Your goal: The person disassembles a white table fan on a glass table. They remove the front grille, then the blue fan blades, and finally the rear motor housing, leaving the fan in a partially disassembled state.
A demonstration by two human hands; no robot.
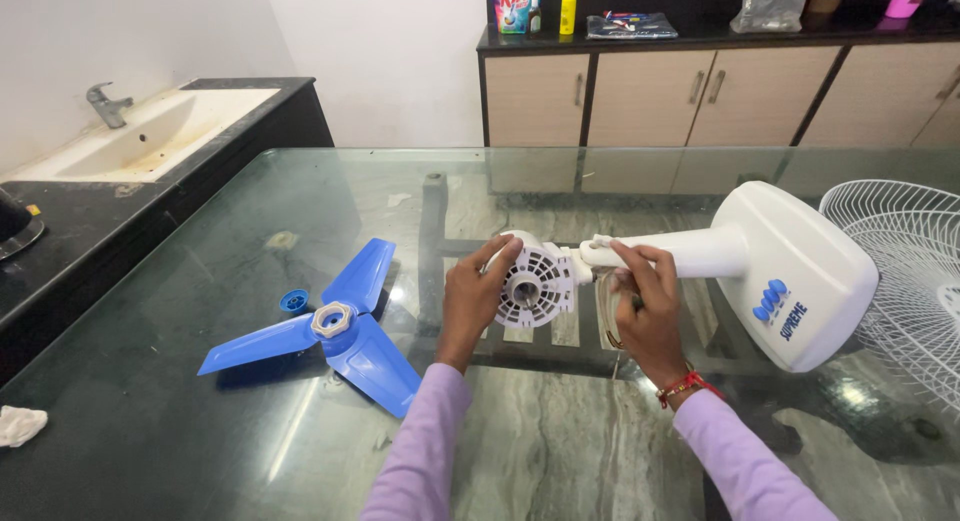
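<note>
The fan motor head (pixel 536 285), a round white housing with a slotted face turned towards us, is the landmark we measure everything from; it lies on its side on the glass table (pixel 560 451), near the table's middle. We see the left hand (pixel 472 299) cupped against the motor head's left side, fingers curled round its rim and grasping it. The right hand (pixel 648 311) sits just right of the motor head, fingers closed about the neck where the white stem (pixel 680 253) joins it; a loop of clear cord (pixel 606 316) hangs under that hand. Further right of the motor head, the stem runs into the white fan base (pixel 800 271), which carries blue buttons. Beyond the base, at the far right, lies a white wire grille (pixel 905 261). Well left of the motor head rests a blue three-bladed fan blade (pixel 335 326) with a pale locking nut on its hub, and a small blue cap (pixel 294 301) just beside it. A sink (pixel 150 131) stands far left, behind.
</note>
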